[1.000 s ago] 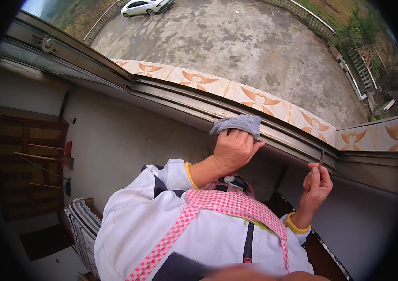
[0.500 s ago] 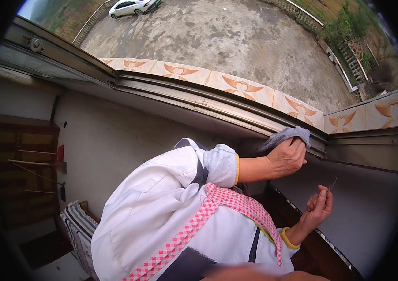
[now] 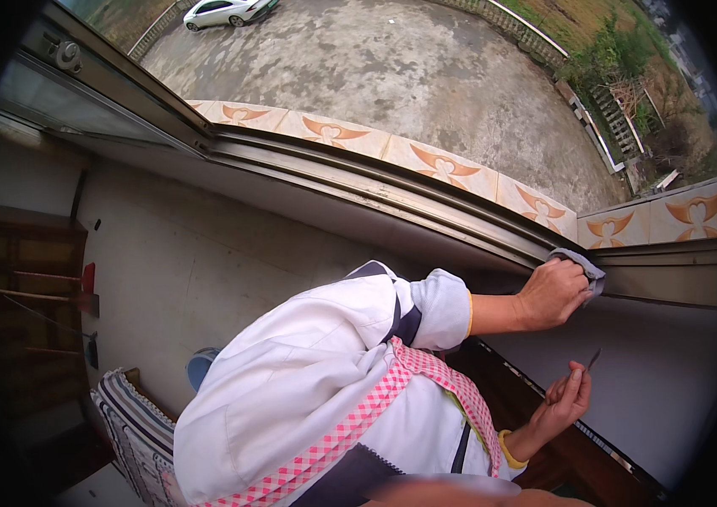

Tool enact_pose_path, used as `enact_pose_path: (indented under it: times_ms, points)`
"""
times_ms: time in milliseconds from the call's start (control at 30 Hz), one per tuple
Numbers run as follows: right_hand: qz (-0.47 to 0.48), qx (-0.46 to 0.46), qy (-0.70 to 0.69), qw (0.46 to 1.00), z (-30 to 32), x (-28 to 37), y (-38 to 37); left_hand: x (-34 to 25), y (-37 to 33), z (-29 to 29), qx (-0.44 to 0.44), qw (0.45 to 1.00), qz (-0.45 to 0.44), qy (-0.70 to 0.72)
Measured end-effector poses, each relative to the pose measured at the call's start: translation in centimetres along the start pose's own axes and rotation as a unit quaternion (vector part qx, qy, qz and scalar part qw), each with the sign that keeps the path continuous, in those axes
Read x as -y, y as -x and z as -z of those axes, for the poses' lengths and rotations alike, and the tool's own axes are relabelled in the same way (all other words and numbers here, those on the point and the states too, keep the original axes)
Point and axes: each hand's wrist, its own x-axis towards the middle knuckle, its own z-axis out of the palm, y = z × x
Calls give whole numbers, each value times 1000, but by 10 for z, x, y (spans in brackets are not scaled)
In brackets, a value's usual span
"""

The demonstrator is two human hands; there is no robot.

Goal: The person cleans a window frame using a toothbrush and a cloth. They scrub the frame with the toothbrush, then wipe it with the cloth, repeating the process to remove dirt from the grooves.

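My left hand [image 3: 551,296] is closed on a grey-blue cloth [image 3: 592,277], bunched up under the fingers. It presses the cloth at the right corner of the sliding window's metal track [image 3: 392,190], where the track meets the side frame [image 3: 667,279]. Lower down and nearer me, my right hand [image 3: 563,401] is raised off the track. Between its thumb and fingers it pinches a slender, dark, thin piece [image 3: 594,359], too small to name, with its tip pointing up.
A patterned tile ledge [image 3: 333,133] runs outside the track. At the left stands a window sash [image 3: 135,80]. Beyond lie a concrete yard [image 3: 358,76] and a white car [image 3: 228,12]. Indoors are a striped cloth-covered item [image 3: 135,406], a blue bucket-like thing [image 3: 199,367] and long-handled tools [image 3: 46,294].
My left hand has moved the cloth right and slightly down, along the track into its corner. My right hand has shifted a little lower, still pinching the thin piece. More of the blue bucket-like thing shows.
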Motion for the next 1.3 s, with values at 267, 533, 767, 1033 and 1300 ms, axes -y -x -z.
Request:
enact_pose_path:
  times_ms: [267,533,767,1033,1300]
  points:
    - [6,87,-40,995,-56,6,-10,-22,14,166,24,866,273,418]
    - [-15,172,-24,985,-118,5,-20,-65,55,340,-220,968,101,70]
    - [-20,190,-8,982,-135,8,-19,16,78,332,-44,879,20,-475]
    - [-39,163,-14,986,-116,0,-23,27,78,297,-21,858,16,-513]
    - [-34,143,-22,989,-101,-1,-27,19,65,229,25,882,-14,-470]
